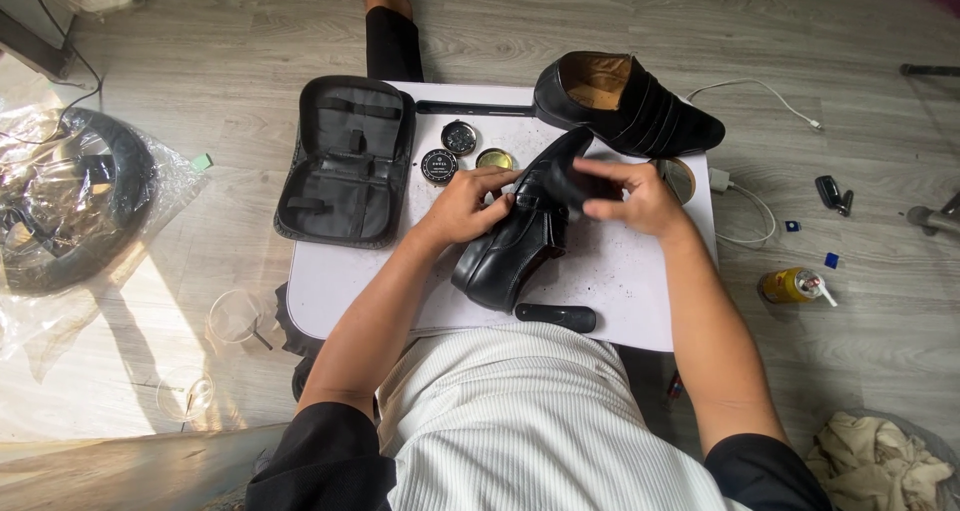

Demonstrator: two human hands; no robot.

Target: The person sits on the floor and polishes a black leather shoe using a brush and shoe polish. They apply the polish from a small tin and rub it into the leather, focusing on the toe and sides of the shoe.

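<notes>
White ribbed fabric over the person's lap is filling the bottom of the view, with black sleeves at either side; just beyond it a small white table is sitting low over the grey plank floor. Lying in the middle of the table is a black leather shoe, its long axis running diagonally, one end toward the near left and the other toward the far right; the left hand is pressing against its left flank, fingers curled closed on the upper and steadying it; the right hand is coming in from the right at the far end, fingers pinched together on a dark cloth or pad that is blurred and touching the shoe there. Both hands are meeting at the far half of the shoe, the left one a little nearer the body; the near half is lying free. A second black shoe is resting at the far right corner, opening upward, apart from the first; an open black zip case is lying at the far left corner; three round tins are clustered between case and hands; a dark brush handle or shoehorn is lying at the near edge. On the floor to the right a white cable and a yellow can are lying well apart from the table.
</notes>
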